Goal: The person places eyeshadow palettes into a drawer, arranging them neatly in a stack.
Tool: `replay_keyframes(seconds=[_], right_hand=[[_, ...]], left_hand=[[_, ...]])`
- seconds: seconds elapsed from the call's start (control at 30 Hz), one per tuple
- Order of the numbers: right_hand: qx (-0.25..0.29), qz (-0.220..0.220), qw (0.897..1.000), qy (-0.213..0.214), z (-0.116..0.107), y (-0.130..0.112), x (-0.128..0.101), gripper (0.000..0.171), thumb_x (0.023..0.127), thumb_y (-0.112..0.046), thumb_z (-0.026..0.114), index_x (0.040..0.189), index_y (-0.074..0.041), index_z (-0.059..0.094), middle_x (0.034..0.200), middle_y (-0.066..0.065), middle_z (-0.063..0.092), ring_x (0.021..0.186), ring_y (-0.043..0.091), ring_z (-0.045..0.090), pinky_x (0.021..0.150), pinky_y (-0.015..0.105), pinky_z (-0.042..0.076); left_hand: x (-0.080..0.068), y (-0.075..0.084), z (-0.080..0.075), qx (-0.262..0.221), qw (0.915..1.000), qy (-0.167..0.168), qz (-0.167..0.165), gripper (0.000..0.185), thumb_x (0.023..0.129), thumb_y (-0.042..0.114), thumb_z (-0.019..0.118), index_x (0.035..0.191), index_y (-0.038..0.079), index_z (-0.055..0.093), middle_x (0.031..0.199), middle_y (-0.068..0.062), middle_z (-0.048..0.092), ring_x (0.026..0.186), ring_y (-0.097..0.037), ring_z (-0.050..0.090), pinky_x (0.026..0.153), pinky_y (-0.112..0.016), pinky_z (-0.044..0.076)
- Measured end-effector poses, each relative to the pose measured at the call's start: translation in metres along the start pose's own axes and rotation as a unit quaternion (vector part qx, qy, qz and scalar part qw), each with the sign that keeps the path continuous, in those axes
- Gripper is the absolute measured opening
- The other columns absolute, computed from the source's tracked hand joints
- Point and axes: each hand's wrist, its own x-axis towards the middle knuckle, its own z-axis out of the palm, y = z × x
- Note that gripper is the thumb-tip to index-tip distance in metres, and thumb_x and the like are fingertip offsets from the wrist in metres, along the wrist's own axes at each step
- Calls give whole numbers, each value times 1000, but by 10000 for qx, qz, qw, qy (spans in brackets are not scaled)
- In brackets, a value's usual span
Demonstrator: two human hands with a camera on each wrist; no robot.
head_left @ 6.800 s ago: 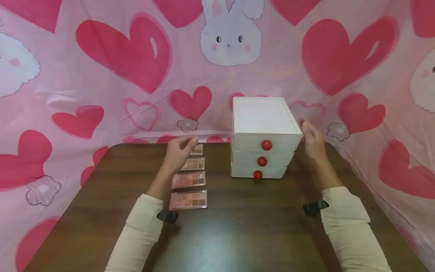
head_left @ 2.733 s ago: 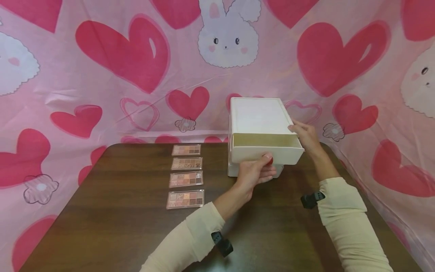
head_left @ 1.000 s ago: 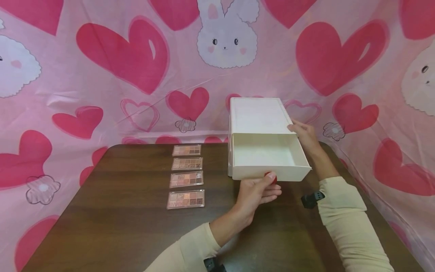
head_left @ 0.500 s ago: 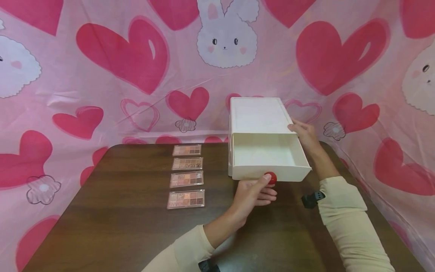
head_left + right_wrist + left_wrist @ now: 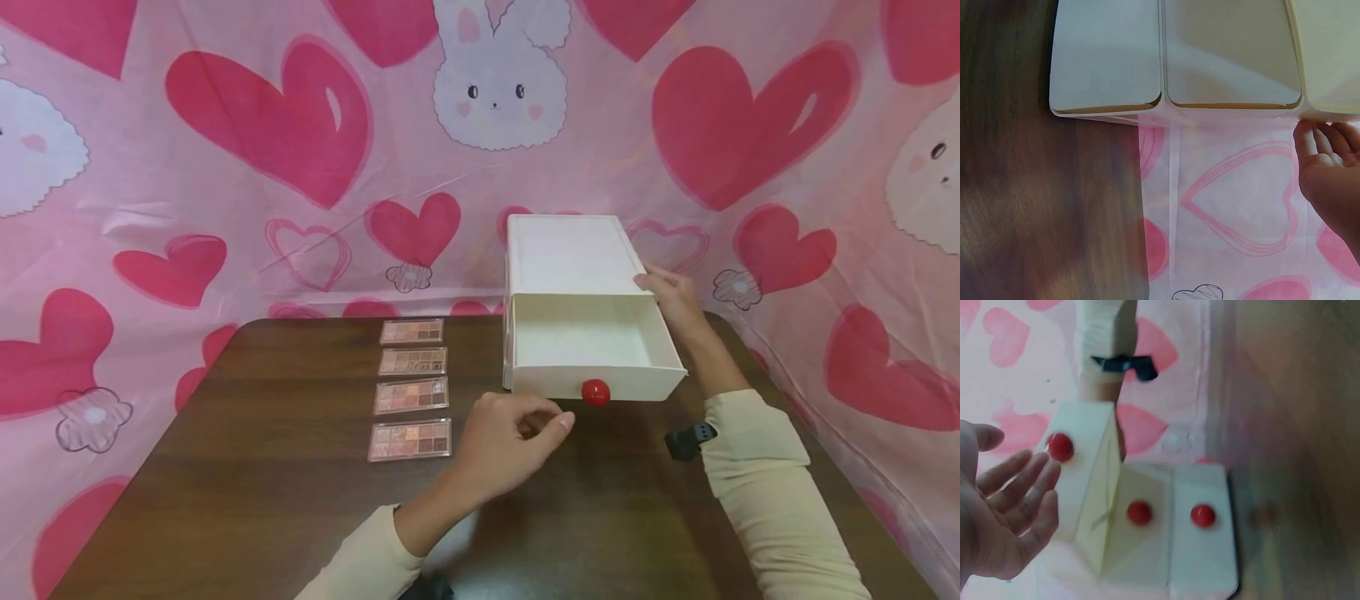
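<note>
Drawer of the white cabinet, top tier, pulled fully out; its red knob lies at 2 o'clock from the left hand, just beyond the loosely curled, empty fingers. Right hand rests straight-fingered against the cabinet's side at 3 o'clock. Four palettes line the worktop at 9 o'clock.

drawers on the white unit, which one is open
The top drawer is open: it is pulled out toward the person, its red knob forward and its inside bare. The two drawers below sit shut, flush in the unit.
</note>
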Motion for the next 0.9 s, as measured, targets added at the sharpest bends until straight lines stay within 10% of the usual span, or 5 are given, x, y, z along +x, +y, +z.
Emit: replay_keyframes(seconds=[0.17,0.5,0.9], right_hand=[[14,-73,10000,-22,0,2,2,59,99,-25,55,152,-5,39,82,-33,64,76,-6,64,67,16,56],[127,44,9999,-61,-2,3,1,61,99,-26,55,154,-5,37,79,-33,64,75,-5,65,66,17,57],[316,74,9994,-88,0,1,0,62,99,-25,55,154,-4,36,79,-31,67,74,-5,65,66,17,57]], left_hand=[[-2,-16,-29,-232,9937,921,598,10,89,16,74,87,7,79,76,-4,78,63,-1,66,60,-22,57],[21,-73,-90,125,9777,2069,350,10,85,8,77,92,1,80,81,-14,79,66,7,64,63,-15,54],[55,-151,-136,1304,9656,2215,-393,16,86,16,79,94,2,80,84,-15,79,68,-1,61,71,-18,48]])
